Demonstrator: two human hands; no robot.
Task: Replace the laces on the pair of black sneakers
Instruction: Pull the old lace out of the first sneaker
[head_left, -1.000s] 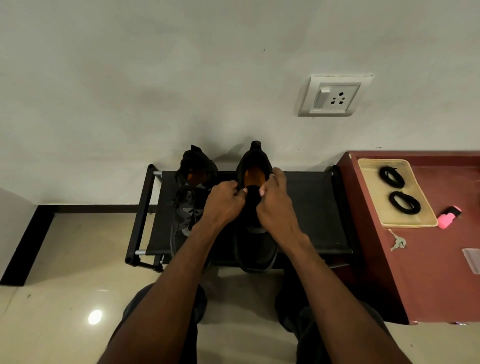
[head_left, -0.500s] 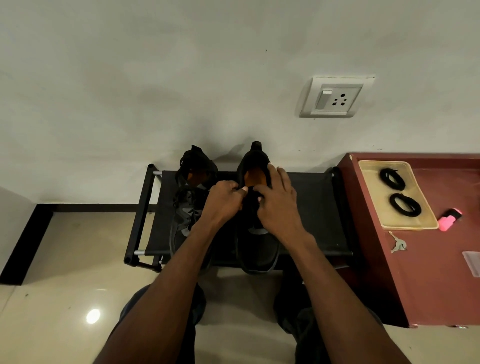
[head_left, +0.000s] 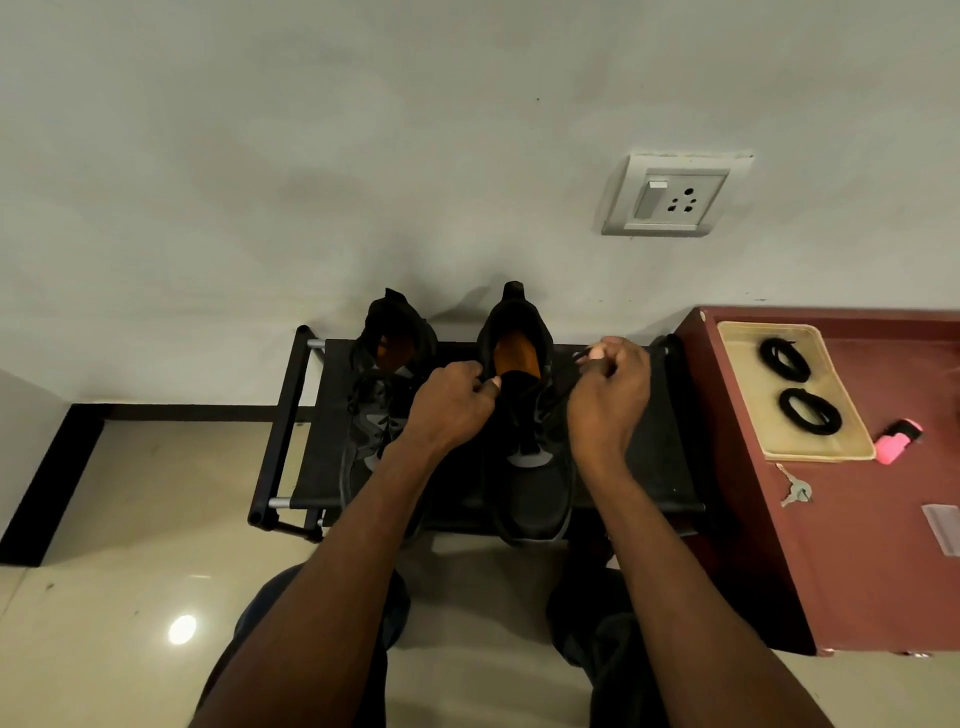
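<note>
Sneakers are sitting side by side on a black rack (head_left: 654, 467) against the wall, the left sneaker (head_left: 376, 405) beside the right sneaker (head_left: 530, 488). The left hand (head_left: 449, 408) is gripping the right sneaker's collar with curled fingers. The right hand (head_left: 610, 397) is pinching a black lace (head_left: 563, 387), drawing it out sideways. Two coiled black laces (head_left: 809, 411) are lying in a tray (head_left: 841, 449) on the red cabinet (head_left: 857, 561).

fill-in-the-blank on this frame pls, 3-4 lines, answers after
1. Both sneakers stand on a black ____.
2. The right hand pulls a lace out of the ____-side sneaker.
3. The beige tray holds ____ coiled black laces.
4. A set of keys lies on the ____ cabinet.

Answers: rack; right; two; red
</note>
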